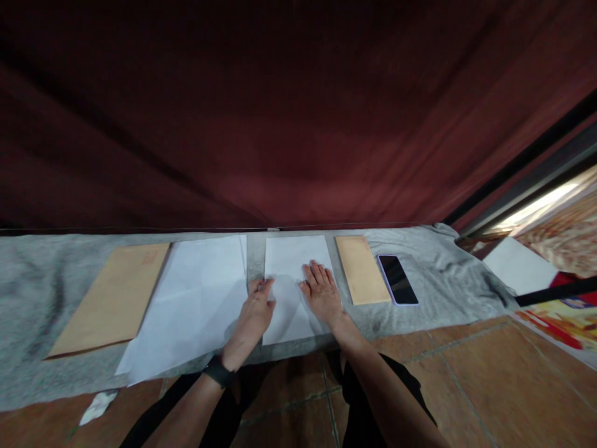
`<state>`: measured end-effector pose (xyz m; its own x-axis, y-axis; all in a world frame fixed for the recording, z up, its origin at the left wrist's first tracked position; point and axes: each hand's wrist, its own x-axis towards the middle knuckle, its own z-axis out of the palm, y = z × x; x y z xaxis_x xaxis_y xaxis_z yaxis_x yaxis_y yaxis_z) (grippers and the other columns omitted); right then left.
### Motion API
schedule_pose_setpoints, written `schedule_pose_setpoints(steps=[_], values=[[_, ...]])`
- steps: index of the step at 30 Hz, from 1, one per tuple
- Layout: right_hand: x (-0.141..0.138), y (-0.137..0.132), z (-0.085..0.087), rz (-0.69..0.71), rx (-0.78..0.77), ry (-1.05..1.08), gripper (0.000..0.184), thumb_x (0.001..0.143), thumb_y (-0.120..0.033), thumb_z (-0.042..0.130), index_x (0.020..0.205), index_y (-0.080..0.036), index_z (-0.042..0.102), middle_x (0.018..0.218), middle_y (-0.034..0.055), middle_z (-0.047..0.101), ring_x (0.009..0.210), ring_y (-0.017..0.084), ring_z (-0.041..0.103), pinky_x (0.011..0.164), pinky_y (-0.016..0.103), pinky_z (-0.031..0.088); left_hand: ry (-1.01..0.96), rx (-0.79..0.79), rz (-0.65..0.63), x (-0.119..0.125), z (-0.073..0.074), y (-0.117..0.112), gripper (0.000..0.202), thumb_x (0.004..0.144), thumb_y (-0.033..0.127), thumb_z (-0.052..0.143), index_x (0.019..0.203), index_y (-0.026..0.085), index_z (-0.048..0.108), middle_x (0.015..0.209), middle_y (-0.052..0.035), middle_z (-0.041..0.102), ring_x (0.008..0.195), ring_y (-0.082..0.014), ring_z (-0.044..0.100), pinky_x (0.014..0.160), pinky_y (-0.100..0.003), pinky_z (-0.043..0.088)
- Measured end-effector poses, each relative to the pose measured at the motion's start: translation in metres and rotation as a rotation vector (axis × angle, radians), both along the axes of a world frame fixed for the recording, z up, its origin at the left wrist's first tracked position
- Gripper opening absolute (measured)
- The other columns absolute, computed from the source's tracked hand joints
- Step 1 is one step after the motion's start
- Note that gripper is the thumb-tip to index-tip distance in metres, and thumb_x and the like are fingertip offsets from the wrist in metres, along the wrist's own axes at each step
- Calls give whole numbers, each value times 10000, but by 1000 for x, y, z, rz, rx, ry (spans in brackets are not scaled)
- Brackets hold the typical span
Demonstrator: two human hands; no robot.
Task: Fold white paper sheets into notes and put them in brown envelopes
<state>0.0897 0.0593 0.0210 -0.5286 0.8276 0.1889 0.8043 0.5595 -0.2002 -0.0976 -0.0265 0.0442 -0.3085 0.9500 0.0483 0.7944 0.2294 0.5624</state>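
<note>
Forearms (389,398): stretched forward!
Left hand (255,311): loosely curled, edging the white sheet (290,302), grip unclear.
Right hand (323,298): released, spread flat on that sheet!

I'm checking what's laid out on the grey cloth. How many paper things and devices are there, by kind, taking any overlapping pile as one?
Brown envelopes: 2
White paper pile, its sheets overlapping too closely to count: 1
White paper piece under the right hand: 1
Phone: 1
Total: 5
</note>
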Motion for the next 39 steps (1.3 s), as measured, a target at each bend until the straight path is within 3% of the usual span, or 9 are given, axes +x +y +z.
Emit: schedule_pose_setpoints(steps=[4,8,11,14,19,24,32,35,39], values=[[1,2,-1,18,-10,0,557,1051,-429,358,1548,-176,353,1619,116,294,1492,278,297,1216,473,222,98,-67,-7,3,9,-16,543,822,62,528,1354,158,566,1404,-143,555,1180,-257,636,1025,-378,524],[2,2,1,26,-17,15,561,1048,-419,361,1549,-168,349,1619,125,289,1492,289,295,1213,485,223,249,20,-21,19,21,-13,449,928,209,478,1363,136,564,1452,-192,504,1270,-320,567,1063,-466,478],[2,2,4,57,-29,11,552,1036,-351,385,1547,-145,348,1618,136,285,1497,292,281,1216,486,215,248,126,-235,44,21,18,474,983,281,423,1430,143,499,1546,-158,431,1443,-294,385,1179,-470,344],[2,3,7,99,-50,-11,574,1002,-271,431,1548,-122,340,1611,154,289,1500,296,272,1228,488,181,210,89,-375,68,10,62,528,1012,353,372,1483,122,428,1580,-152,391,1488,-265,308,1209,-462,288],[0,6,7,96,-60,-10,597,999,-290,433,1544,-70,330,1575,200,349,1488,323,293,1223,512,178,221,13,-333,78,-6,122,578,1024,420,315,1510,115,390,1592,-144,372,1504,-252,275,1231,-458,220],[-1,6,1,50,-39,38,529,1043,-345,345,1511,-108,410,1563,159,396,1476,292,330,1219,511,198,283,32,-221,52,-13,142,599,1025,430,287,1520,105,375,1595,-148,362,1509,-250,265,1236,-461,182],[1,9,-4,-20,-26,74,547,1052,-370,345,1546,-134,349,1608,133,307,1493,282,295,1218,483,217,382,13,-60,4,-20,126,640,1019,411,286,1536,35,314,1607,-194,313,1517,-272,236,1240,-449,164],[2,11,-2,-66,-36,72,572,1051,-384,352,1551,-108,329,1610,163,285,1498,293,281,1214,491,220,384,24,-31,5,-20,104,645,1011,411,321,1530,29,325,1601,-213,312,1516,-299,232,1236,-491,163],[5,12,0,-67,-33,61,576,1051,-390,352,1549,-100,330,1611,175,280,1495,293,287,1212,493,219,371,52,-101,25,-17,69,589,997,386,379,1523,121,382,1611,-165,315,1519,-299,225,1234,-527,165]])
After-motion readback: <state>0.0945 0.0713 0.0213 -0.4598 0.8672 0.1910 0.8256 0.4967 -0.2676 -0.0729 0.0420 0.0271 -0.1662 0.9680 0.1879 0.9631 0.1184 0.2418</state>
